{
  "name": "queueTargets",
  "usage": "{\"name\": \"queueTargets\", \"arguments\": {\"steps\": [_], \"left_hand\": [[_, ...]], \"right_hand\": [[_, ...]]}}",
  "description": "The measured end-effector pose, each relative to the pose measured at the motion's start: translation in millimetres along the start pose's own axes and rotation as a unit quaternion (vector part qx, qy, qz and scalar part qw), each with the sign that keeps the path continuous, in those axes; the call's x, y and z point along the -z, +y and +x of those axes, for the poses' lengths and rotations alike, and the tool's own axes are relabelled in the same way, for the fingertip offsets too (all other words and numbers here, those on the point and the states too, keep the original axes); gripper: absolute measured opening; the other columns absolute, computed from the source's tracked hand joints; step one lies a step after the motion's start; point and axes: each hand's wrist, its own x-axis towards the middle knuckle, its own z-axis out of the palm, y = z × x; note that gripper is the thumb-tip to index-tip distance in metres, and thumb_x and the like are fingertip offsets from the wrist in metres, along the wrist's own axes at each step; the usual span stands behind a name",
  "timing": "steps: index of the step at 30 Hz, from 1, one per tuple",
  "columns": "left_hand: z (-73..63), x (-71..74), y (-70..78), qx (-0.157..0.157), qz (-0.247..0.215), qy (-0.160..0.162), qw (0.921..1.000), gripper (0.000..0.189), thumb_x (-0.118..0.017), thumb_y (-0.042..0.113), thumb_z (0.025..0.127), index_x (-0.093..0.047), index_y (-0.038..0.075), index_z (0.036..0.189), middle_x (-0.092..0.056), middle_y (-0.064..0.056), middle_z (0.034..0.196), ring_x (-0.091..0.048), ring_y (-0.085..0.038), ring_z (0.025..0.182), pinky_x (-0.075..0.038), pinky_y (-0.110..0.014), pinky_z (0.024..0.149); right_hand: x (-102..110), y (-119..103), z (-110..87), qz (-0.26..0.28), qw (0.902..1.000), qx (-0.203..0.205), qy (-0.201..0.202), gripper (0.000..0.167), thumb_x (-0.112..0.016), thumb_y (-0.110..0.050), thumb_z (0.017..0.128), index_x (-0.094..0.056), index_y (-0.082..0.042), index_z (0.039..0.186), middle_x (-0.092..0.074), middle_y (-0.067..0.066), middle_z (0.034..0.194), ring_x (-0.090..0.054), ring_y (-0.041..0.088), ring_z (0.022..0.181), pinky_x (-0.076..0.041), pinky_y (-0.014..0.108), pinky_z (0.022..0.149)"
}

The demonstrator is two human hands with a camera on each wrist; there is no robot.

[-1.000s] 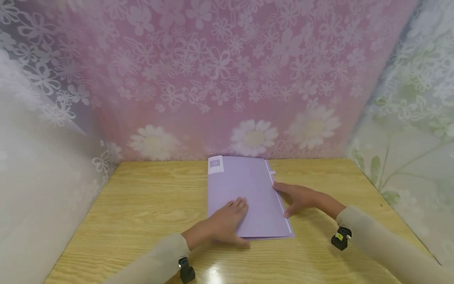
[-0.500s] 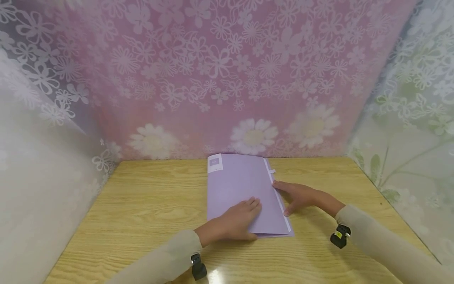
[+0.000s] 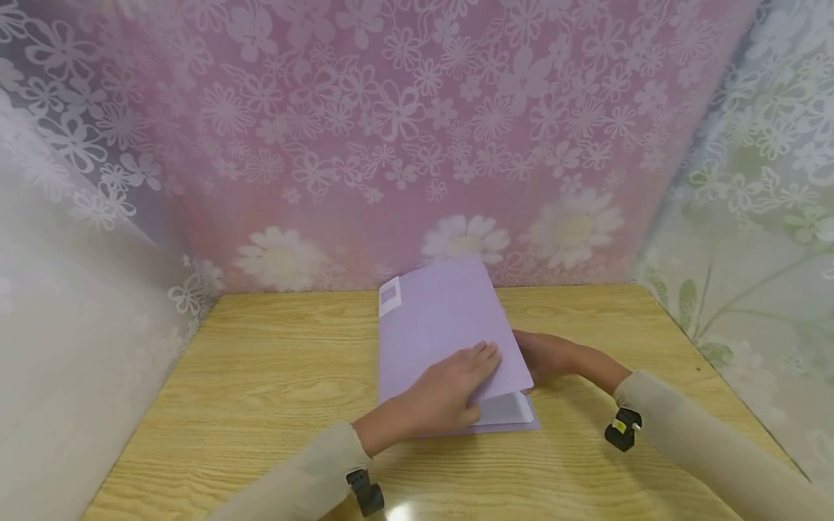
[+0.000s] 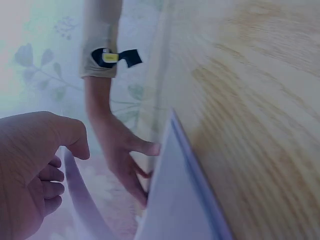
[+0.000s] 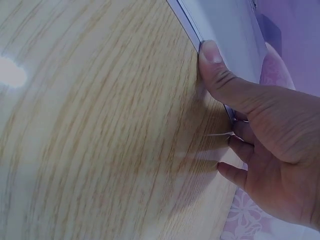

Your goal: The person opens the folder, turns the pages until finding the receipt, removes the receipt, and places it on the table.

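A pale purple file folder [image 3: 436,318] lies on the wooden table, its front cover tilted up at the right side. White pages [image 3: 504,409] show beneath the raised cover; a white label sits at its upper left corner. My left hand [image 3: 449,387] holds the cover near its bottom edge, fingers on the outer face and thumb at the underside. In the left wrist view the cover's edge passes between that thumb and the fingers. My right hand [image 5: 270,135] rests at the folder's right side, its thumb touching the page edges and its other fingers spread along the side.
The wood-grain table [image 3: 274,362] runs back to a pink flowered cloth [image 3: 339,145]. Patterned cloths also hang at the left and right sides. A black strap device [image 3: 623,428] is on the right wrist, and another [image 3: 365,492] on the left.
My left hand has slid right across the cover and taken its lower part, and the cover has risen, exposing the pages. The right hand has stayed at the right edge.
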Motion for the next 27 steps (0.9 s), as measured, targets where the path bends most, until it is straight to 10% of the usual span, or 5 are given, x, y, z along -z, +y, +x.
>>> {"name": "queueTargets", "arguments": {"steps": [14, 27], "left_hand": [[-18.2, 72.4, -1.4, 0.001, -0.031, 0.103, 0.9942, 0.084, -0.067, 0.009, 0.086, -0.028, 0.000, 0.160, -0.027, -0.015, 0.168, -0.024, -0.026, 0.157, -0.026, -0.040, 0.127], [-96.9, 136.5, -31.4, 0.111, -0.057, 0.134, 0.9831, 0.095, -0.071, 0.012, 0.084, -0.021, 0.012, 0.164, -0.020, -0.004, 0.170, -0.032, -0.028, 0.154, -0.042, -0.051, 0.117]], "right_hand": [[4.7, -10.1, -8.4, -0.026, 0.9933, -0.109, -0.028, 0.114, -0.089, -0.046, 0.073, -0.031, 0.011, 0.154, -0.030, 0.032, 0.161, -0.030, 0.052, 0.148, -0.029, 0.064, 0.119], [4.3, -9.7, -7.2, -0.012, 0.9915, -0.126, -0.031, 0.116, -0.090, -0.044, 0.072, -0.029, 0.007, 0.157, -0.026, 0.028, 0.164, -0.025, 0.050, 0.151, -0.026, 0.063, 0.121]]}}
